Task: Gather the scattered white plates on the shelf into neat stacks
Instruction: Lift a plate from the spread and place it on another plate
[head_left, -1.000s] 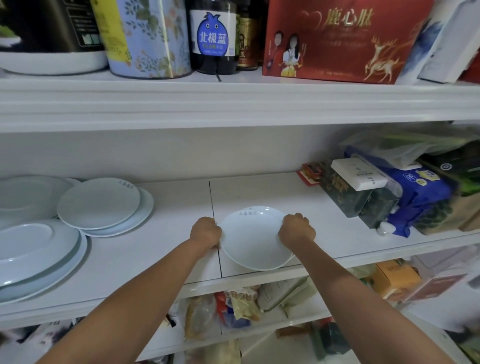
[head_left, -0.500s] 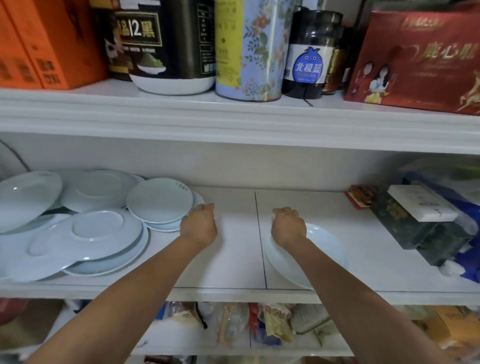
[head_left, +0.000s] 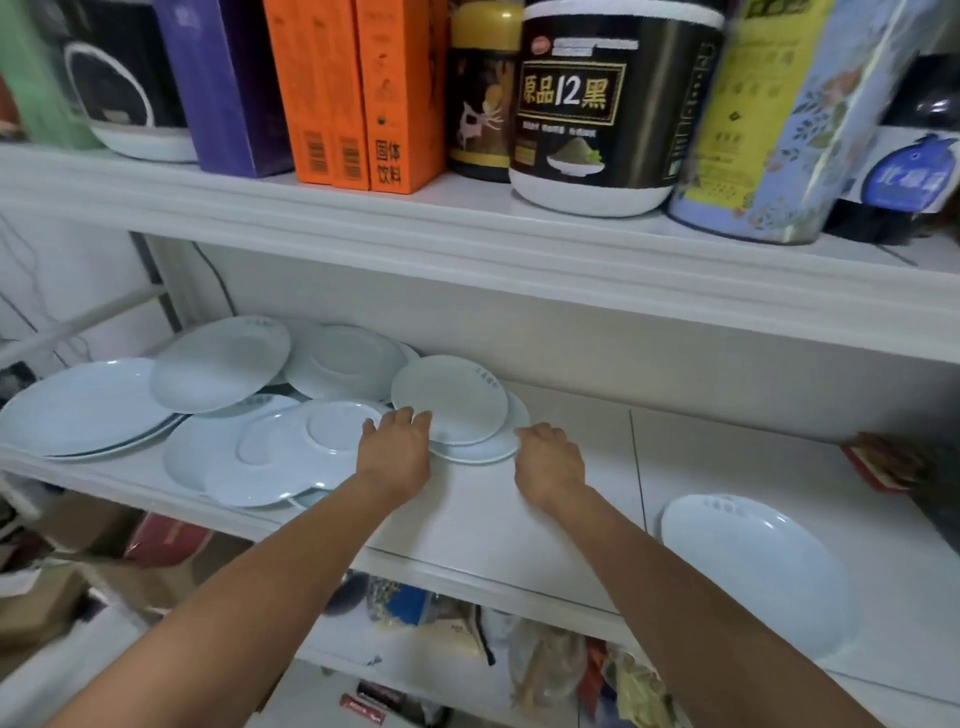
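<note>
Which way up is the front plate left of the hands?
Upside down: the plate shows its raised foot ring on top.

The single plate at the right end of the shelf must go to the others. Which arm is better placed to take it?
Right, probably. The right grip is nearer to that plate, with bare shelf between them. The left grip lies at the small plates and would have to cross over.

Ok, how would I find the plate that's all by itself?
Find the middle white shelf. Follow it right, past the seam, to its front edge. That plate lies alone there, while the other plates overlap in a heap on the left.
</note>
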